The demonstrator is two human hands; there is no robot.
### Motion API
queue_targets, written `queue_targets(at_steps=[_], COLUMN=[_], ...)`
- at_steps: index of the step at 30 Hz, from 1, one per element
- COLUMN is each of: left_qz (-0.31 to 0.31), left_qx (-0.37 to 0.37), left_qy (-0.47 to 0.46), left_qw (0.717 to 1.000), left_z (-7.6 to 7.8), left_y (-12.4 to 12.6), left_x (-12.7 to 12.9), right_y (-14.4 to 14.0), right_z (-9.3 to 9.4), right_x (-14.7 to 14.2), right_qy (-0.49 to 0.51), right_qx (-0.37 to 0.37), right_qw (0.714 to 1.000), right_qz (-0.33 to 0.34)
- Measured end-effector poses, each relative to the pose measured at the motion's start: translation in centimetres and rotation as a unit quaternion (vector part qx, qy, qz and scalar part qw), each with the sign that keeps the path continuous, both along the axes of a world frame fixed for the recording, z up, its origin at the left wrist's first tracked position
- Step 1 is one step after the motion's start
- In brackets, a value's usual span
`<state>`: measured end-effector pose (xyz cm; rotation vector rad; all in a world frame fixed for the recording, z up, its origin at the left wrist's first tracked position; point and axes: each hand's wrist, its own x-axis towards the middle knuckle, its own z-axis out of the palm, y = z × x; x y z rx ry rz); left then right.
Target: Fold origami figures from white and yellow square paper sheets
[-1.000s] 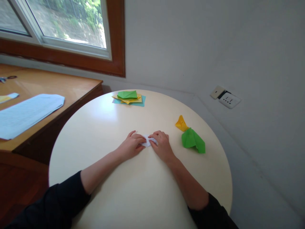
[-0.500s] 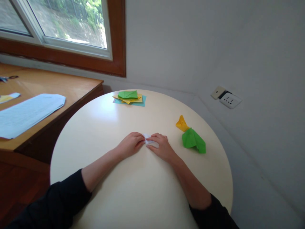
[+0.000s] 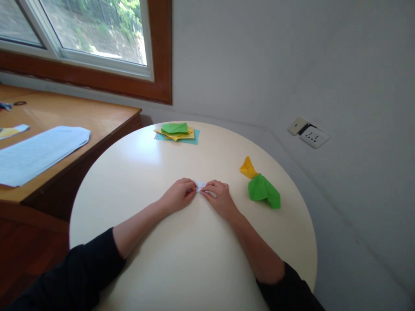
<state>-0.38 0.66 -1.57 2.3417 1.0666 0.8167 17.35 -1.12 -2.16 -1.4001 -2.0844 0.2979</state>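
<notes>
White paper point(image 3: 201, 185), small and folded: lies near the centre of the table, pinched between both hands. Round cream table point(image 3: 145, 172): largest item. Wooden desk point(image 3: 81, 116) at 10 o'clock, bearing a pale blue sheet point(image 3: 39, 151). Stack of coloured papers point(image 3: 177, 131) at 12 o'clock, green piece on top. Green folded paper point(image 3: 263, 191) at 3 o'clock, touching a yellow folded paper point(image 3: 248, 167). Left hand point(image 3: 177, 198) and right hand point(image 3: 220, 199): fingers curled tight, fingertips meeting on the white paper.

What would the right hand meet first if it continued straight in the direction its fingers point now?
Probably the left hand: the right hand points leftward across the small white paper both pinch.
</notes>
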Motion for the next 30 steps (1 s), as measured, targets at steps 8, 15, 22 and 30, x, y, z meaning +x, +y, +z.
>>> queue_targets(at_steps=[8, 15, 22, 30], left_qz=[0.005, 0.032, 0.056, 0.053], left_qx=[-0.016, 0.002, 0.000, -0.026], left_qy=[-0.005, -0.003, -0.015, -0.030], left_qw=[1.000, 0.999, 0.998, 0.998], left_z=[0.2, -0.2, -0.9, -0.8], left_y=[-0.1, 0.1, 0.6, 0.9], left_x=[0.1, 0.4, 0.5, 0.2], right_y=[0.1, 0.4, 0.4, 0.6], right_z=[0.0, -0.3, 0.0, -0.3], right_x=[0.0, -0.3, -0.2, 0.2], right_qy=[0.028, 0.016, 0.028, 0.055], right_qx=[-0.003, -0.010, -0.027, -0.032], right_qw=[0.998, 0.997, 0.997, 0.996], right_qz=[-0.051, -0.074, -0.065, -0.063])
